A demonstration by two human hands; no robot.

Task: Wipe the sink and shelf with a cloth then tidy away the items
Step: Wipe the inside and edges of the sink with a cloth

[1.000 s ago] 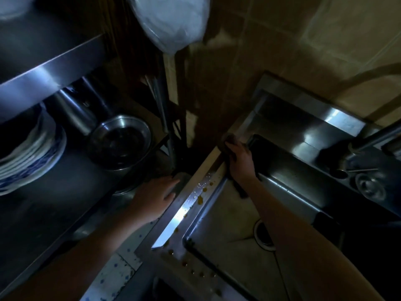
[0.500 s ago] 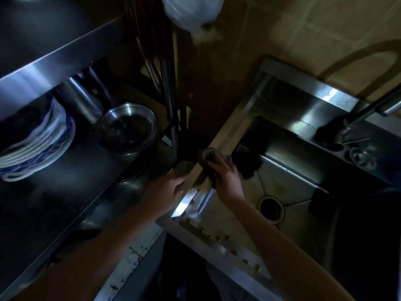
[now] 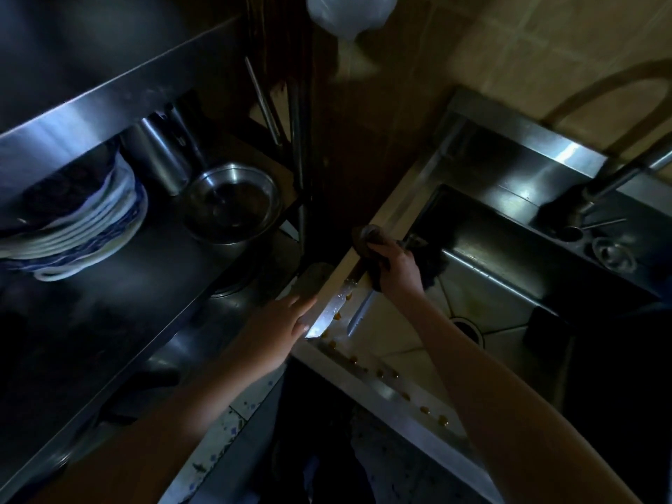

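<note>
Dim kitchen, steel sink point(image 3: 397, 212) catching the light, and the right hand point(image 3: 398, 269) is gripping the dark cloth point(image 3: 365, 240) on the sink's left rim while the left hand point(image 3: 280, 329), fingers flat, is resting at the rim's outer edge.

Dim here; the lower corners sink into black. Glare streaks the sink rim point(image 3: 320, 320) beside my left hand point(image 3: 277, 332) and the shelf edge point(image 3: 72, 118) upper left. The tiled wall point(image 3: 545, 41) upper right catches warm light, crossed by a curved shadow.
</note>
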